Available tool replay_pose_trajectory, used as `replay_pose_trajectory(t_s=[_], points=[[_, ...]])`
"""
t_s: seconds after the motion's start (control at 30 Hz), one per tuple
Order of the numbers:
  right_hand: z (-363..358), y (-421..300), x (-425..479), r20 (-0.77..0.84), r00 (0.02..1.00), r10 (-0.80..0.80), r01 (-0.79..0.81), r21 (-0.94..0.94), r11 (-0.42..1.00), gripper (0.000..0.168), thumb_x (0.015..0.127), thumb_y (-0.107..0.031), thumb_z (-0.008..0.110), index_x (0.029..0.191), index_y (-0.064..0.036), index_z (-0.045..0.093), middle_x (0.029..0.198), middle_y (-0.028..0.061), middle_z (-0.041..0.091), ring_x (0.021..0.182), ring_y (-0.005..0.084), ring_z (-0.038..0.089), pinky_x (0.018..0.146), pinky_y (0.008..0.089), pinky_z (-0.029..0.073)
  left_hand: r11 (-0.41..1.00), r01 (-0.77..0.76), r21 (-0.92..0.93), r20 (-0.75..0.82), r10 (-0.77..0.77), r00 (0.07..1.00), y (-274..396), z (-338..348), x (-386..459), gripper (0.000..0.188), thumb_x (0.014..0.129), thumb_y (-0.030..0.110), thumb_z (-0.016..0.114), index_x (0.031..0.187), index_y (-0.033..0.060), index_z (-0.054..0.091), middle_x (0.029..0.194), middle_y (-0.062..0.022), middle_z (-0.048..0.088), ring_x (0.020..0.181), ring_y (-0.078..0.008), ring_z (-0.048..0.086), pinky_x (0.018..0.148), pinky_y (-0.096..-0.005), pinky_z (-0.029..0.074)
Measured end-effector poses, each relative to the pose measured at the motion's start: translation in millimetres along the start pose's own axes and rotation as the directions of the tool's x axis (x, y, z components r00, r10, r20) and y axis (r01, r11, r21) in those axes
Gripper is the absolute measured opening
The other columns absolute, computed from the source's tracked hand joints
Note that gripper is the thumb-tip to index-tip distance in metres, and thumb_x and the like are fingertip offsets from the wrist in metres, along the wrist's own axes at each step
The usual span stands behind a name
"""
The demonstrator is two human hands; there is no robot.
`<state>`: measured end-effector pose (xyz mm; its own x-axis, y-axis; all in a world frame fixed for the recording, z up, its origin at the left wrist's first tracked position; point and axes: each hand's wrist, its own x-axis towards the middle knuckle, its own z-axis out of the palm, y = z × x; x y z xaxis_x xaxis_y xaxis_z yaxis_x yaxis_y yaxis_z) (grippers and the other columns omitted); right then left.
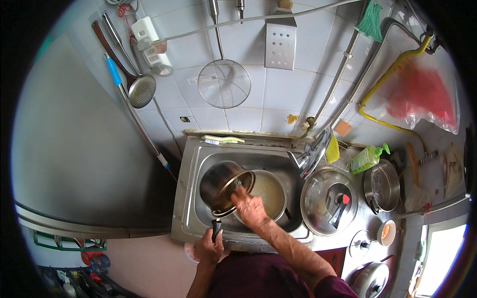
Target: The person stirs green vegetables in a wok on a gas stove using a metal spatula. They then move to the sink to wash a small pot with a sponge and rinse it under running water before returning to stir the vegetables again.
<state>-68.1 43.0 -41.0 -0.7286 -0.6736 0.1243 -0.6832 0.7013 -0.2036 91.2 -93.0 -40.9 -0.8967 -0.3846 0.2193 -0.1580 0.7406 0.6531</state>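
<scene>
A dark metal saucepan (220,182) is tipped on its side over the stainless steel sink (197,219), its mouth facing right. My left hand (209,246) grips its black handle (216,228) at the sink's front edge. At the pan's mouth is my right hand (250,206), its fingers reaching in past the rim; whether they hold anything is hidden. Below and to the right, a round metal basin (284,193) of cloudy, yellowish liquid sits in the sink, partly covered by the pan and my right hand.
The faucet (303,158) juts over the sink's right side. On the right counter are a glass lid (313,201), a green soap bottle (365,159), a steel pot (387,186) and a small bowl (386,232). A brush (223,139) lies on the back ledge.
</scene>
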Motion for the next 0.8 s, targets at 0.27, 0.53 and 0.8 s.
replay_pose_trajectory(t_s=[0.27, 0.53, 0.8], points=[[17.5, 25.8, -6.4, -0.080, 0.900, 0.428, -0.360, 0.417, 0.835, 0.030, 0.089, -0.018, 0.068, 0.114, -0.003, 0.065, 0.113, 0.0187, 0.066, 0.080, 0.0276, 0.072, 0.069, 0.0399, 0.056, 0.993, 0.041, 0.110, 0.048, -0.047, 0.998, 18.8, 10.3, 7.7, 0.023, 0.095, 0.025, 0.067, 0.087, 0.0042, 0.061, 0.067, -0.0203, 0.064, 0.062, -0.0426, 0.064, 0.055, -0.0489, 0.049], [14.7, -3.8, 0.4, 0.652, 0.581, 0.488, 0.013, 0.591, -0.806, 0.018, 0.097, -0.007, 0.066, 0.109, 0.007, 0.063, 0.106, 0.0140, 0.068, 0.090, 0.0266, 0.071, 0.076, 0.0302, 0.064, 0.984, 0.117, 0.134, 0.129, -0.134, 0.982, 18.7, 9.5, 15.2, 0.029, 0.097, 0.029, 0.065, 0.086, 0.0028, 0.057, 0.069, -0.0243, 0.064, 0.066, -0.0473, 0.063, 0.058, -0.0544, 0.047], [50.1, 50.0, 45.3, 0.714, 0.472, 0.516, 0.310, 0.414, -0.856, 0.018, 0.101, -0.004, 0.056, 0.114, 0.008, 0.059, 0.104, 0.0158, 0.068, 0.083, 0.0251, 0.069, 0.069, 0.0315, 0.063, 0.986, 0.081, 0.146, 0.284, -0.120, 0.951, 26.8, 10.2, 3.0, 0.028, 0.097, 0.029, 0.063, 0.088, 0.0033, 0.059, 0.069, -0.0252, 0.063, 0.069, -0.0492, 0.063, 0.060, -0.0538, 0.047]])
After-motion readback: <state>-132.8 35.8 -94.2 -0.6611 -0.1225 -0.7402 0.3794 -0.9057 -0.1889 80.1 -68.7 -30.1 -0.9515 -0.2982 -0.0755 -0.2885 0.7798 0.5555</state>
